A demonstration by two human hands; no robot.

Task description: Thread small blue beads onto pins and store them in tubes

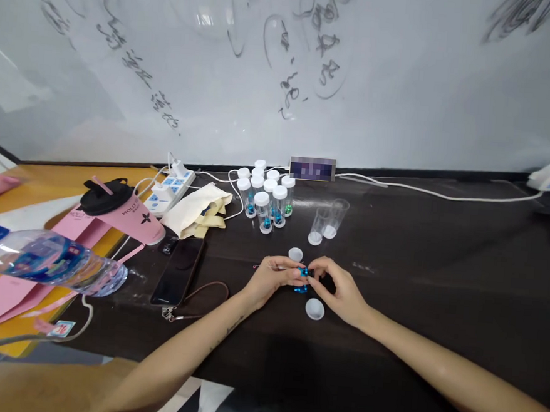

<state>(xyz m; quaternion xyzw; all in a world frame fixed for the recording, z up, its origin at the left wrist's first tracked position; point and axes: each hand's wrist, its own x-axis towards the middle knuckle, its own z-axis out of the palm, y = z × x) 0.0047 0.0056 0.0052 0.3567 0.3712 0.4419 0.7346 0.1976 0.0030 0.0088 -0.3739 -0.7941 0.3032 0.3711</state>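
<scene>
Farthest back, a whiteboard [405,102] with dark handwriting stands behind the dark desk [431,261]. Along the left side, a clear bottle [59,260] with a blue cap lies on its side near a pink cup [135,215], itself tilted in view. Near the desk's middle, the left hand [272,280] pinches a small blue piece [303,272] between thumb and fingers; the right hand [339,289] pinches the dark part [311,273] at its right end. Left of the hands lie a power strip [171,189], a phone [179,271] and a cream cloth pouch [198,210]. Beyond them stand clustered white-capped tubes [262,212], with two clear tubes [319,225] to their right. Two white caps [315,308] lie near the fingers, one beyond and one nearer the wearer. More blue shows just below the fingertips; whether it is separate cannot be told.
</scene>
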